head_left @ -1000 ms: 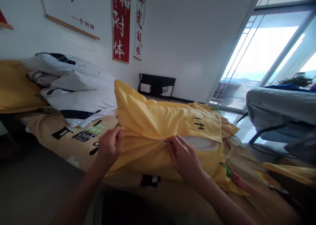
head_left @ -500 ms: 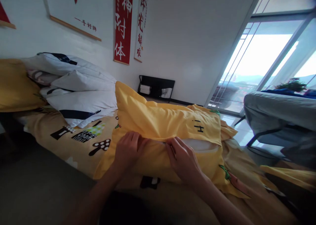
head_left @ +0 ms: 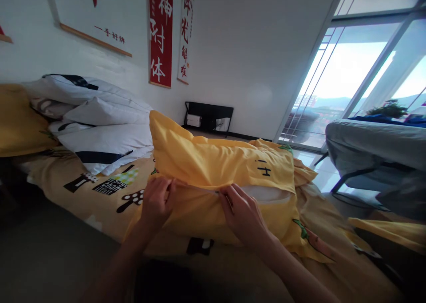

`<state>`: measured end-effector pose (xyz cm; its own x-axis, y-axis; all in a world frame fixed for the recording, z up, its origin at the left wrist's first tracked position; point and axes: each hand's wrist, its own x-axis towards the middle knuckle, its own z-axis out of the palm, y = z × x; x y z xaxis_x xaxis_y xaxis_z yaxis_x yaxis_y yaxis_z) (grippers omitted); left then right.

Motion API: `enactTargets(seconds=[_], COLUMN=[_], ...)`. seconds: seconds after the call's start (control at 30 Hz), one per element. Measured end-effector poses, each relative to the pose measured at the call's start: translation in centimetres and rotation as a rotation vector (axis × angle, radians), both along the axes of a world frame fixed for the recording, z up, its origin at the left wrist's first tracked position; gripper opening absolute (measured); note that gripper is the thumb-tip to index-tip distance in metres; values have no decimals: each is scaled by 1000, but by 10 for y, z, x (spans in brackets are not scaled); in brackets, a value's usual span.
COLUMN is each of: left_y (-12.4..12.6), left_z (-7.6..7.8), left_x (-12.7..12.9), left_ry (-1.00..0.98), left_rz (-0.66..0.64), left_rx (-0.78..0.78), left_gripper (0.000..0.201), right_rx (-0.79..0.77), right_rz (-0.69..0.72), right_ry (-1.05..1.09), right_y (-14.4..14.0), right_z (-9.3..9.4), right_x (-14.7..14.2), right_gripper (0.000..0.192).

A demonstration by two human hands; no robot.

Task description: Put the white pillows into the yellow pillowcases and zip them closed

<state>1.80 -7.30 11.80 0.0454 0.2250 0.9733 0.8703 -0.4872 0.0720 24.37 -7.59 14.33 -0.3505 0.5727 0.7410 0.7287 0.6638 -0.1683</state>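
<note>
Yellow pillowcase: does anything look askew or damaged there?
No damage stands out. The yellow pillowcase does gape just right of the right hand, exposing white material inside; left of that hand, its slit looks much narrower.

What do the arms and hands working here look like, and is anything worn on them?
They are a person's own, with no mechanical parts or cables. The left hand and right hand show no gloves. No sleeve, watch or bracelet shows on the left forearm or right forearm. The upper arms are out of view.
</note>
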Motion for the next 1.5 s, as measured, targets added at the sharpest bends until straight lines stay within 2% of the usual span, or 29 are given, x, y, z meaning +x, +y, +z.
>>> enactTargets(seconds=[0.07,0.13,0.2,0.27,0.4,0.5,0.63,0.7,0.87,1.0,1.1,1.2,1.3,1.5], left_y=[-2,-3,-2,1,13,17,13,9,3,-4,-10,-10,-5,0], left_z=[0,-3,-7,-10,-9,-5,-2,-1,1,-1,1,6,11,13], left_x=[-2,0,6,13,20,19,14,11,-2,-8,1,21,38,44], left_ry=[-60,-80,-26,63,233,315,317,316,216,67,71,246,404,332], left_rz=[40,19,-6,36,182,171,167,121,-113,-98,-108,-177,-172,-268], left_rx=[7,-39,-88,-105,-32,43,92,110,107,148,104,20,-44,-166], left_gripper=[13,5,17,25,18,22,21,16,11,14,21,31,22,18], right_rx=[-2,-3,-7,-16,-27,-20,-17,-26,-47,-42,-53,-38,-7,109], right_rz=[-1,0,-2,-6,-9,-7,-5,-7,-7,-18,7,62,103,-1], right_ry=[5,7,6,4,-1,1,17,13,20,31,56,81,88,33], right_y=[0,0,0,-1,-2,-2,-2,-2,-2,0,-1,-4,-7,-9], right_z=[-1,-2,-2,-1,0,0,-1,-1,-1,-5,-6,-7,-9,-17], right_x=[0,0,-1,-1,-1,-1,-2,-2,-2,-1,-3,-5,-5,1], right_gripper=[16,17,17,16,16,17,17,17,19,18,18,17,17,20])
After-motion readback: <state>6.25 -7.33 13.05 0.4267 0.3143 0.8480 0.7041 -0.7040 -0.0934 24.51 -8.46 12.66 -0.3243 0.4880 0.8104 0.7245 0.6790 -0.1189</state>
